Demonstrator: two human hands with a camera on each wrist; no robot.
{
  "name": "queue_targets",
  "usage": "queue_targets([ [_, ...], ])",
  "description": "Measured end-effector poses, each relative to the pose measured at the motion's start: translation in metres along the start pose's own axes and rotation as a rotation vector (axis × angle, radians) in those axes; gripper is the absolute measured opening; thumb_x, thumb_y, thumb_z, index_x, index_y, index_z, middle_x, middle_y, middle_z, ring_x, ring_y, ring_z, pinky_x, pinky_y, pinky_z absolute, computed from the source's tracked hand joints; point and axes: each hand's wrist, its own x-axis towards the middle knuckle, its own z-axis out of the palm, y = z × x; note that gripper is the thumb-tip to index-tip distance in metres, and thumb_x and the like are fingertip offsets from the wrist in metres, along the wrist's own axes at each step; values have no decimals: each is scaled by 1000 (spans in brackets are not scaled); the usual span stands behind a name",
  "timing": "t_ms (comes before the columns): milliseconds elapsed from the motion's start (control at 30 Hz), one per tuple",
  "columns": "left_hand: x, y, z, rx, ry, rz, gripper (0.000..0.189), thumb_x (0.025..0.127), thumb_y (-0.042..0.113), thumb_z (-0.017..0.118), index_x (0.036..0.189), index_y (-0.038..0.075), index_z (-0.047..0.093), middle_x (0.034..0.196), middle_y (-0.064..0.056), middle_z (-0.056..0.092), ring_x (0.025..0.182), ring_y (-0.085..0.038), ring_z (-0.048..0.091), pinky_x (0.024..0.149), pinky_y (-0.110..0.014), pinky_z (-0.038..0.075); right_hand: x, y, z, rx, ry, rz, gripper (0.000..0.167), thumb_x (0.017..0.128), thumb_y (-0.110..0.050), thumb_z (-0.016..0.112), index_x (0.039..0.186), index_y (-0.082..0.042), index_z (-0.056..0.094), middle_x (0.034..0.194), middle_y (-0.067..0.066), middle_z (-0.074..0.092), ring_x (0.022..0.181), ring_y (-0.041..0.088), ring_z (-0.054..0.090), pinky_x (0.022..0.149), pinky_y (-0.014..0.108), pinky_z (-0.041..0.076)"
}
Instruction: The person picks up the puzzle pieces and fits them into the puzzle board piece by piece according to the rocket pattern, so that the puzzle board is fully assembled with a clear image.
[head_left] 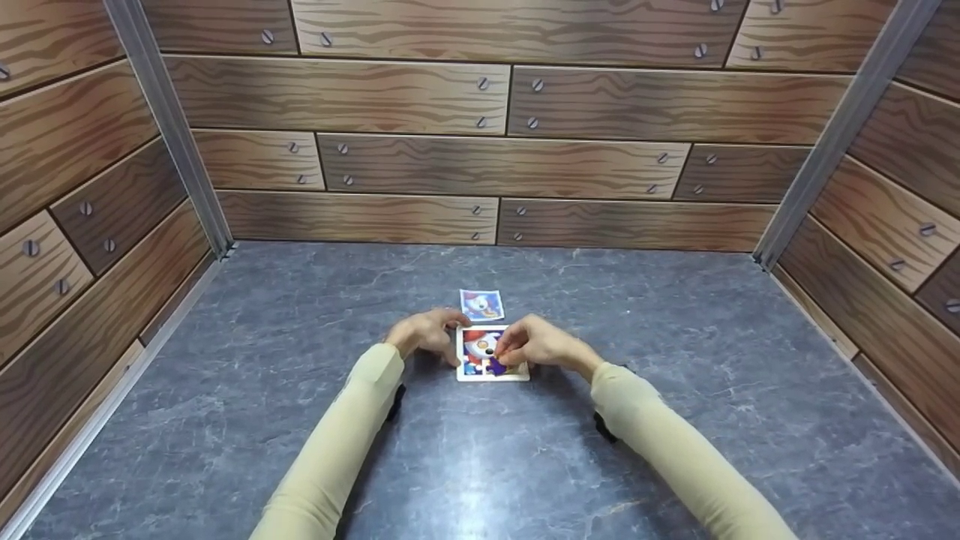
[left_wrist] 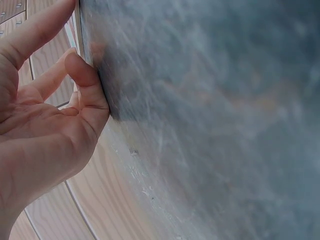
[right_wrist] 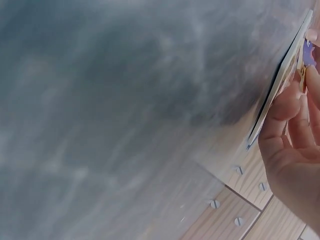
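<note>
A small white-framed jigsaw puzzle tray [head_left: 493, 377] lies flat on the table, showing a white cartoon face with red parts. My left hand [head_left: 429, 332] holds the tray at its left side, forefinger at the upper left corner and thumb lower down that edge. In the left wrist view, the left hand's thumb bends against the side. Over the tray's right half, my right hand [head_left: 537, 343] pinches a purple puzzle piece [right_wrist: 308, 54] between thumb and fingertips. The piece [head_left: 496, 366] overlaps the tray's lower middle. The right hand covers much of the picture's right side.
Just behind the tray lies a picture card [head_left: 481, 305] with a similar cartoon face. The dark grey marbled table [head_left: 480, 457] meets wood-patterned walls [head_left: 495, 161] at the back and both sides, with metal posts [head_left: 176, 131] at the rear corners.
</note>
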Motion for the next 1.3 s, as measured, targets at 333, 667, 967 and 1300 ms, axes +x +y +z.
queue_targets([
  [333, -2, -2, 1, 0, 12, 83, 71, 68, 3, 83, 133, 13, 57, 143, -13, 51, 129, -28, 46, 110, -42, 36, 3, -8, 6, 52, -16, 3, 19, 79, 1, 76, 95, 10, 70, 79, 13, 72, 60, 4, 57, 53, 18, 47],
  [667, -3, -2, 0, 13, 17, 79, 70, 69, 4, 83, 134, 14, 57, 143, -14, 52, 129, -29, 46, 111, -42, 36, 9, -8, 10, -90, 44, 22, 15, 77, -5, 80, 87, 3, 72, 68, -5, 66, 55, 1, 52, 50, 15, 41],
  [967, -3, -3, 1, 14, 16, 78, 69, 70, 5, 82, 133, 15, 57, 144, -13, 51, 129, -28, 46, 111, -42, 35, 9, -9, 13, -182, 70, 37, 15, 75, -7, 81, 86, -2, 73, 63, -11, 58, 57, 0, 49, 53, 15, 38],
  [1300, -3, -3, 1, -45, 13, 72, 71, 69, -1, 81, 134, 12, 56, 145, -15, 49, 128, -29, 46, 109, -42, 38, 12, -9, 15, -193, 32, -32, 9, 76, 0, 76, 85, 0, 74, 62, -10, 58, 55, -1, 47, 52, 15, 36],
])
